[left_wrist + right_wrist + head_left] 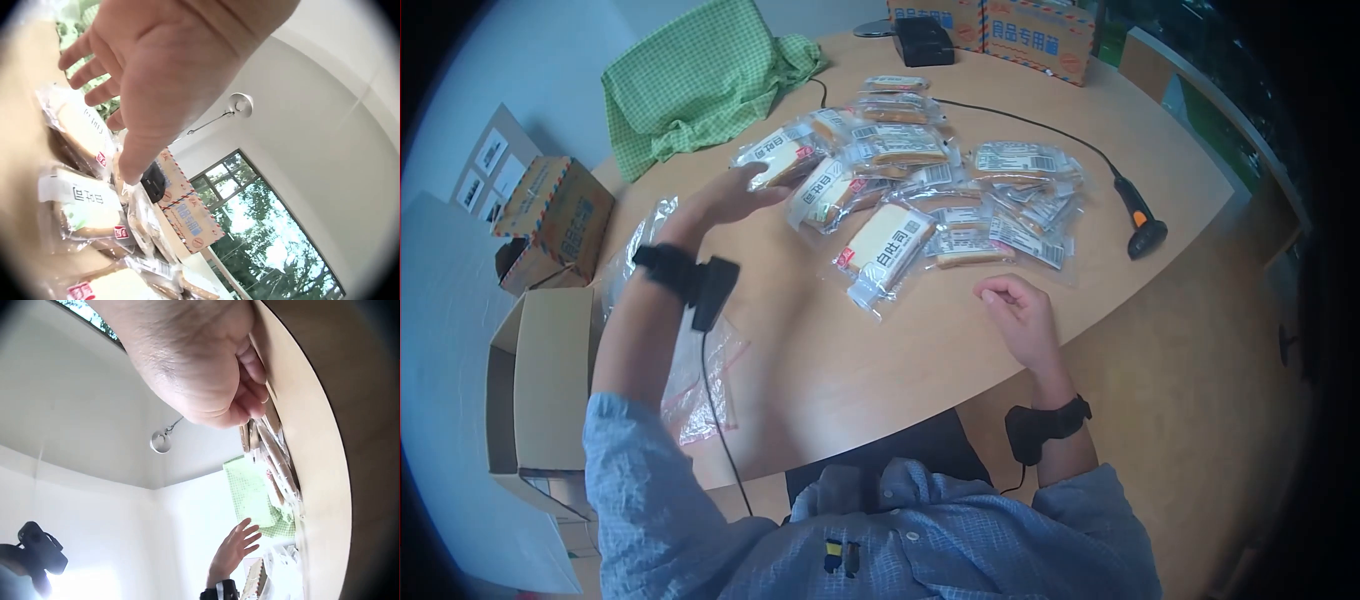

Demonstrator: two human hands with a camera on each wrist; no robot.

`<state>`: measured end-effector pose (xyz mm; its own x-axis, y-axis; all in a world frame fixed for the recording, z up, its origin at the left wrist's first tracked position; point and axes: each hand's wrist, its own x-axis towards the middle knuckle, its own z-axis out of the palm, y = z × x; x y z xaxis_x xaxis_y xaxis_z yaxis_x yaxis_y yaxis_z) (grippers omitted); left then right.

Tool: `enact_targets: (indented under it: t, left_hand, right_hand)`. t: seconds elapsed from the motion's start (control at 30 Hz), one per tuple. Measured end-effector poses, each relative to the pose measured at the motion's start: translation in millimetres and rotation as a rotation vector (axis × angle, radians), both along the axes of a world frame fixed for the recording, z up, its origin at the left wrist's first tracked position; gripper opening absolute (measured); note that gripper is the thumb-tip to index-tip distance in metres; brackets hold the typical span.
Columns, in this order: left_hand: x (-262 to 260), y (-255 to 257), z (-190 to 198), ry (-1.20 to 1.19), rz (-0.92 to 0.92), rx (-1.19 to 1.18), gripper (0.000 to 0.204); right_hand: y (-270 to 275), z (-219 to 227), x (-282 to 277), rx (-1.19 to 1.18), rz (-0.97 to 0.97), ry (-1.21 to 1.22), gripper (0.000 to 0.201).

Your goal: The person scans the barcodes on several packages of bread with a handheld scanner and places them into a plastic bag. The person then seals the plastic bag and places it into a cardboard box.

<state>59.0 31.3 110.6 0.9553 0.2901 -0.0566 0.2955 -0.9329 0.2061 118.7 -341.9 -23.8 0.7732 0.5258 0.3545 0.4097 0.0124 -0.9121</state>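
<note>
Plastic-wrapped bread packets [900, 143] lie in a loose, partly overlapping spread across the middle of the pale wood table [820, 370], between the hands and the far side.

Left hand [728, 197]: wide, fingers apart and extended, nothing held. It hovers just beside the leftmost packet [778, 153]; whether any fingertip touches the wrapper, I cannot tell from where I stand.

Right hand [1022, 318]: narrow, fingers loosely curled inward, nothing visible in them. It is near the table's front edge, just beside the lower right packets.

One packet [884, 248] lies nearest the person, white label facing up (red mark at its corner, bold black characters).

Surroundings: black handheld scanner [1145, 230] with an orange patch, right of the spread, its cable running back behind the packets; green checked cloth [685, 85] at far left; printed cartons [1035, 42] at the back; crumpled clear film [710, 390] at left.
</note>
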Motion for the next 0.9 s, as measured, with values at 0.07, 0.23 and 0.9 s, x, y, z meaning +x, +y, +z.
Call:
enact_targets:
  t: [0.07,0.23,0.9]
  left_hand:
    - [25.7,13.8,-9.2,0.036,0.002,0.042,0.074]
    - [68.2,77.1,-50.2,-0.353,0.295,-0.134,0.091]
    - [209.8,-27.3,-116.0,-0.319,0.281,-0.122,0.086]
  right_hand:
    - [-0.4,2.7,-2.0,0.004,-0.008,0.043,0.011]
    - [-1.2,9.5,-5.0,-0.027,0.000,0.044,0.009]
    - [13.7,-3.9,8.0,0.014,-0.011,0.071,0.011]
